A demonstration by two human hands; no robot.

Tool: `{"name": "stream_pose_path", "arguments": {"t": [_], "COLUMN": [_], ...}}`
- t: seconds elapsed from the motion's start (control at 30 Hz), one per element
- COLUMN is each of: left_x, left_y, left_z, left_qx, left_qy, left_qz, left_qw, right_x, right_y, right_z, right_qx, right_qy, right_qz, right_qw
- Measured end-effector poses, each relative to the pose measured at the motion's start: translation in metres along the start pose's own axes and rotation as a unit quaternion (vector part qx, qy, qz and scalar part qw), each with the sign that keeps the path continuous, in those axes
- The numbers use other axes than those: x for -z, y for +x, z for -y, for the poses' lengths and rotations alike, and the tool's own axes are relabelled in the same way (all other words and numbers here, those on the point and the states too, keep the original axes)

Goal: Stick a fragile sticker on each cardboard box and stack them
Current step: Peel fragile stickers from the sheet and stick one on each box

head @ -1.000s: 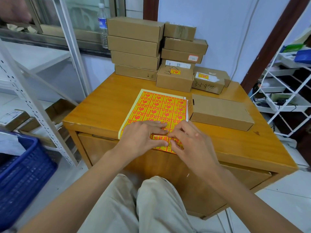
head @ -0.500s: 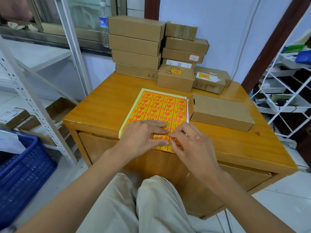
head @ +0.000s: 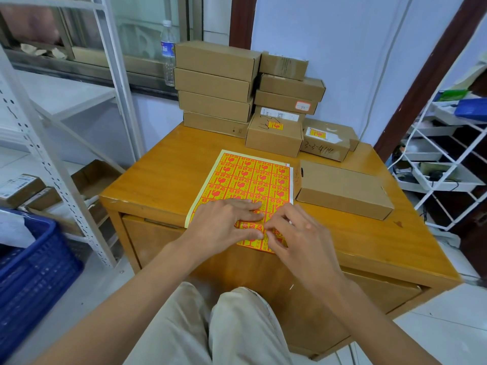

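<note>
A yellow sheet of red fragile stickers (head: 253,180) lies on the wooden desk (head: 163,175). My left hand (head: 226,223) rests flat on the sheet's near end, fingers straight. My right hand (head: 295,233) has curled fingers picking at a sticker near the sheet's front edge. A flat plain cardboard box (head: 342,188) lies right of the sheet. Two small boxes with stickers on top, the middle one (head: 274,135) and the right one (head: 325,143), stand behind it. A stack of plain boxes (head: 214,88) and a second stack (head: 288,88) stand at the back.
A water bottle (head: 167,51) stands on the sill behind the stacks. White metal shelving (head: 52,164) and a blue crate (head: 31,272) are on the left. A white wire rack (head: 445,164) stands on the right. My knees are below the desk's front edge.
Both hands stay on the sheet's near end; the right fingers have shifted slightly while working at a sticker. The boxes have not moved.
</note>
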State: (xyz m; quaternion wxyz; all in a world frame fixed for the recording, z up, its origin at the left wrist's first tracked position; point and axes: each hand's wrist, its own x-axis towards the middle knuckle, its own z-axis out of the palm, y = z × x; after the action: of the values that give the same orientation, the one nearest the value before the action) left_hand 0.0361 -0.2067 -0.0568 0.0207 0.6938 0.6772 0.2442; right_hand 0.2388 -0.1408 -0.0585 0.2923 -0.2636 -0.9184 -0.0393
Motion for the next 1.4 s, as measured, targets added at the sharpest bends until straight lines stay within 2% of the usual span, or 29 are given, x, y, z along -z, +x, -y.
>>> {"name": "stream_pose_path", "arguments": {"t": [0.17, 0.3, 0.4, 0.53, 0.67, 0.73, 0.83, 0.97, 1.17, 1.4], "left_x": [0.001, -0.003, -0.003, 0.002, 0.000, -0.002, -0.002, 0.004, 0.013, 0.012], "left_y": [0.002, 0.003, 0.002, 0.008, 0.009, 0.007, 0.008, 0.012, 0.017, 0.014], "left_z": [0.000, 0.003, 0.006, 0.002, 0.002, -0.001, -0.004, -0.009, -0.011, -0.006], "left_qx": [-0.001, -0.014, -0.039, -0.067, -0.098, -0.094, -0.043, -0.011, -0.017, -0.037], "left_qy": [-0.003, -0.006, 0.007, 0.066, 0.026, 0.017, -0.003, -0.006, 0.021, 0.012], "left_qz": [0.005, -0.010, -0.025, -0.001, -0.049, -0.060, -0.043, -0.027, 0.023, 0.002], "left_qw": [1.000, 1.000, 0.999, 0.996, 0.994, 0.994, 0.998, 1.000, 0.999, 0.999], "right_x": [-0.002, -0.001, 0.001, -0.003, -0.003, 0.000, 0.004, 0.006, 0.011, 0.017], "right_y": [0.001, -0.001, -0.003, 0.003, 0.016, 0.021, 0.025, 0.025, 0.031, 0.040], "right_z": [-0.003, -0.010, -0.015, -0.013, -0.015, -0.018, -0.020, -0.023, -0.022, -0.024], "right_qx": [-0.046, -0.103, -0.096, -0.113, -0.149, -0.157, -0.160, -0.161, -0.178, -0.175], "right_qy": [0.043, 0.140, 0.167, 0.174, 0.224, 0.246, 0.270, 0.277, 0.270, 0.256], "right_qz": [0.021, 0.057, 0.078, 0.085, 0.110, 0.134, 0.154, 0.145, 0.170, 0.199], "right_qw": [0.998, 0.983, 0.978, 0.974, 0.957, 0.947, 0.937, 0.936, 0.931, 0.930]}}
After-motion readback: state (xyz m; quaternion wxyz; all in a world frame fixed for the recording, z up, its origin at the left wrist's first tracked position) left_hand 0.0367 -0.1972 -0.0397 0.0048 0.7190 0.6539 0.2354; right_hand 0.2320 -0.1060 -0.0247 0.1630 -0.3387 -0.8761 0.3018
